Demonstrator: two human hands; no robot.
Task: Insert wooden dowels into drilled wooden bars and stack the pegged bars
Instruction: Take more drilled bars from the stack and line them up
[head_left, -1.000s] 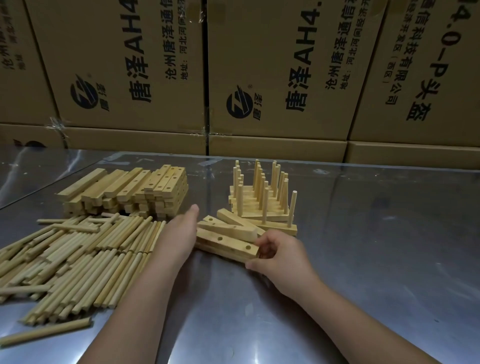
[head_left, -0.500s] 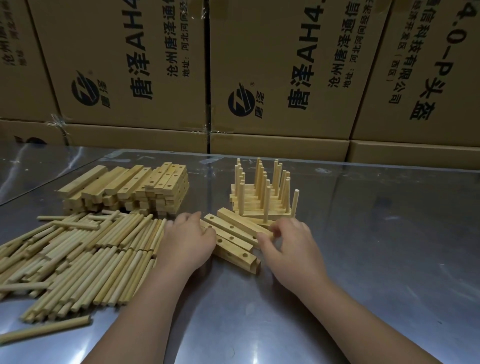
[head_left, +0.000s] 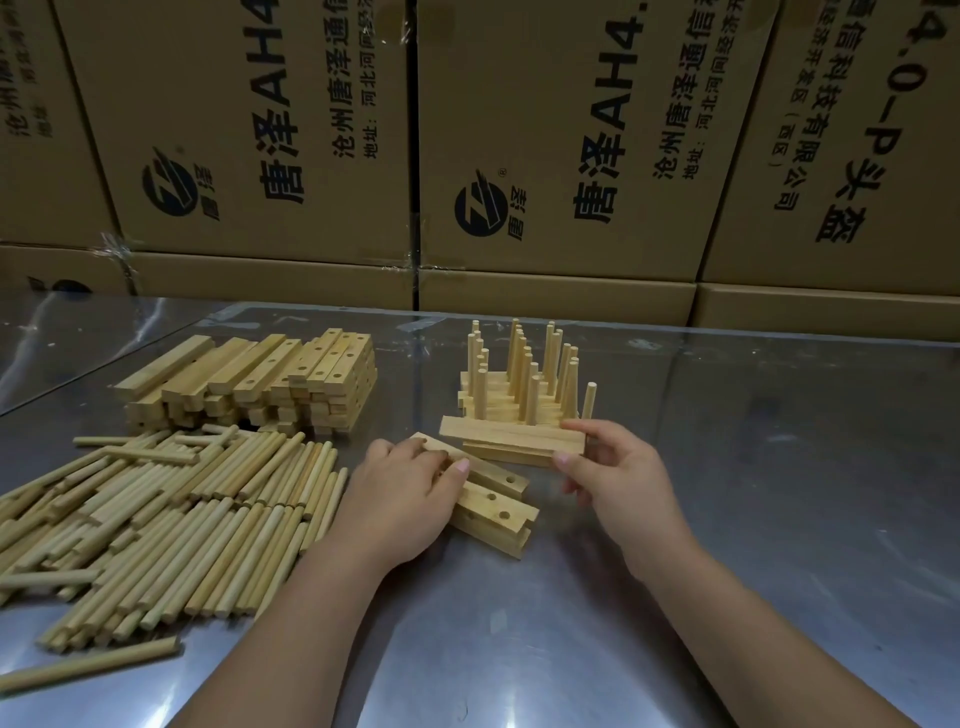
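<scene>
The right hand pinches the right end of a wooden bar, held just in front of the pegged stack. The left hand curls over the loose drilled bars, with the dowel heap at its outer side. Bare steel table spreads right of the grip.

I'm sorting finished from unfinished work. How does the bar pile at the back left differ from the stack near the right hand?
The back-left pile shows empty holes; the pegged stack has dowels standing upright in it. The back-left pile is wider, several bars across; the pegged stack is narrower. Both are light wooden bars on the metal table.
</scene>
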